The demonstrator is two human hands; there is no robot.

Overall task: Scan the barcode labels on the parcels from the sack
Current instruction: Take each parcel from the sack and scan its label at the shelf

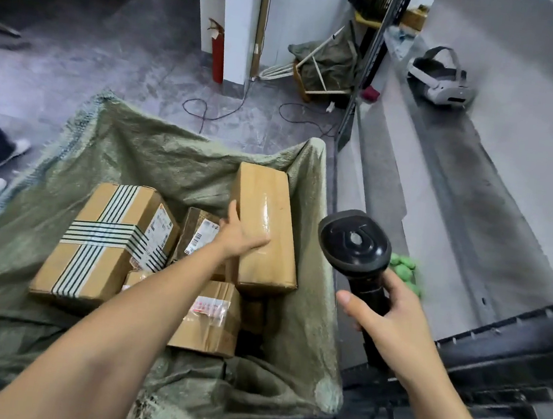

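An open green woven sack [143, 156] lies on the floor with several cardboard parcels inside. My left hand [239, 236] reaches into it and grips the left side of a long plain carton [267, 215], thumb up along its edge. Left of that lies a big box with green-striped tape [102, 241] and a label on its right end. A small dark parcel with a barcode label [201, 235] sits between them, and a taped box with a red-printed label [211, 315] lies nearer me. My right hand [396, 323] holds a black barcode scanner [354, 242] by its handle, right of the sack.
A grey conveyor [476, 197] runs along the right, with a white headset [442, 76] on it. A black metal frame [512, 339] sits at lower right. Green objects [406, 269] lie behind the scanner. Cables, a red extinguisher [218, 54] and another person's feet [1, 160] are on the floor.
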